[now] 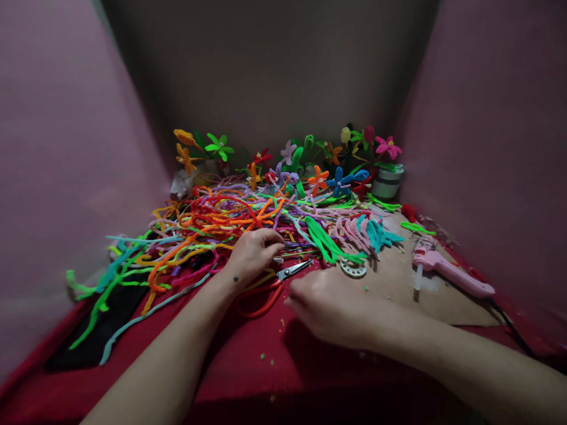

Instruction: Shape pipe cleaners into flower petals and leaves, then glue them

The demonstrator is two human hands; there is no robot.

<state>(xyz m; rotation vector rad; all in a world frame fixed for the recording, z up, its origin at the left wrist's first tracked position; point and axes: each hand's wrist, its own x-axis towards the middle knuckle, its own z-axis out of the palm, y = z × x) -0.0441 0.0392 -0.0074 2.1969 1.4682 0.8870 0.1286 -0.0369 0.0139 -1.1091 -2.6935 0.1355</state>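
My left hand (254,255) is at the near edge of a tangled pile of pipe cleaners (221,209), its thumb and fingers close together. Whatever lies between those fingertips is too small to make out. Beside it, to the right, my right hand (332,304) is curled closed above the red cloth (248,360), and its fingers hide any small thing in it. Between the two hands lie red-handled scissors (266,298), blades pointing up and right. Just beyond my right hand are bent green pipe-cleaner loops (325,239) and a round pale disc with holes (353,269).
A pink glue gun (452,274) rests on a cardboard sheet (394,289) at right, its cord trailing off. Pipe-cleaner flowers (339,180) stand along the back near a pale jar (387,184). A black flat object (97,333) lies at left. Pink walls flank both sides.
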